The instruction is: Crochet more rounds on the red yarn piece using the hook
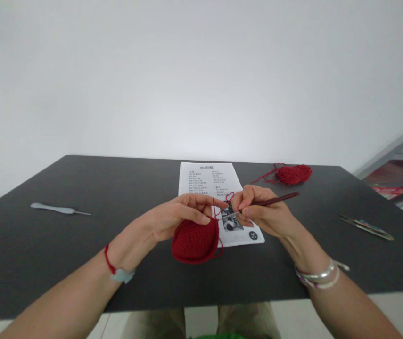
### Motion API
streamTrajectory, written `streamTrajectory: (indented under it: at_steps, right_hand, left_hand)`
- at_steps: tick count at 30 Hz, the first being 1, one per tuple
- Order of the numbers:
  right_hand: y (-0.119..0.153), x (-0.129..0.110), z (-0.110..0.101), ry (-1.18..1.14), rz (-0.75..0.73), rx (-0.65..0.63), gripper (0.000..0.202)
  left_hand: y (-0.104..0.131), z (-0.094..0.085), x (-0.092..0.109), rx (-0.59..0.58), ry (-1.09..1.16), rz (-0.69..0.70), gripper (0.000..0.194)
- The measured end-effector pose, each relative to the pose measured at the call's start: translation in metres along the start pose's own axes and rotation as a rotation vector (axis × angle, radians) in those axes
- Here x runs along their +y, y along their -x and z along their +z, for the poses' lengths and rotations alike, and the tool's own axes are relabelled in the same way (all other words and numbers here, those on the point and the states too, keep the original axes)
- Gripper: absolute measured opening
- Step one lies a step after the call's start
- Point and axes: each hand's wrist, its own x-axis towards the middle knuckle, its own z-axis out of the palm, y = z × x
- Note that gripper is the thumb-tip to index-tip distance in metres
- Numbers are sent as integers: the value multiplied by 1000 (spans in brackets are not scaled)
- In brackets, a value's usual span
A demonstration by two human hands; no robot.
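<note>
My left hand [183, 214] pinches the upper edge of a round, cupped piece of red crochet [194, 241], its thumb on the near face. A strand of red yarn runs over the left index finger, which stretches to the right. My right hand [261, 209] is closed around a crochet hook [275, 200] with a dark reddish-brown handle. The hook's metal shaft points left, and its tip meets the right edge of the crochet piece; the exact stitch is too small to make out. A small loop of red yarn rises between the hands.
Printed pattern sheets [206, 180] lie beneath and behind my hands on the dark table [123, 183]. At the back right is a red yarn ball [294, 174]. A grey-handled crochet hook [53, 208] lies at left, thread snips [366, 227] at right. A white wall stands behind.
</note>
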Motion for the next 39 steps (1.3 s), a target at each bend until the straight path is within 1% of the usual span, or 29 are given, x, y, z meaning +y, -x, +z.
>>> streamTrajectory:
  at_steps: [2, 5, 6, 8, 11, 15, 19, 23, 27, 32, 36, 38, 39]
  right_hand:
    - [-2, 2, 2, -98, 58, 45, 16]
    - [-5, 8, 5, -177, 113, 116, 18]
    - [-6, 11, 6, -188, 111, 149, 19]
    - [-8, 16, 9, -193, 69, 223, 20]
    - [-8, 19, 13, -147, -21, 286, 18]
    - [-6, 16, 12, -70, -79, 260, 19]
    - [-3, 16, 5, 115, -157, 229, 18]
    - [-1, 23, 0, 253, -229, 253, 16]
    - [1, 25, 2, 319, -274, 280, 16]
    - [4, 21, 7, 418, -310, 311, 16]
    - [6, 20, 12, 634, -338, 342, 15]
    - [7, 21, 13, 780, -401, 320, 15]
    - [7, 21, 13, 866, -451, 282, 15]
  left_hand:
    - [-2, 4, -3, 69, -46, 80, 34]
    - [-7, 12, -9, 258, -123, 271, 35]
    - [-9, 14, -11, 307, -143, 320, 36]
    - [-12, 16, -14, 362, -159, 368, 36]
    - [-15, 17, -15, 359, -131, 347, 35]
    - [-15, 16, -12, 341, -81, 299, 35]
    - [-14, 17, -11, 402, -97, 323, 32]
    - [-14, 20, -11, 421, -103, 329, 30]
    - [-15, 20, -12, 422, -100, 351, 30]
    - [-16, 21, -13, 443, -124, 366, 37]
    - [-16, 24, -13, 492, -178, 378, 38]
    - [-16, 25, -14, 538, -232, 386, 38]
    - [-16, 26, -14, 569, -263, 390, 39]
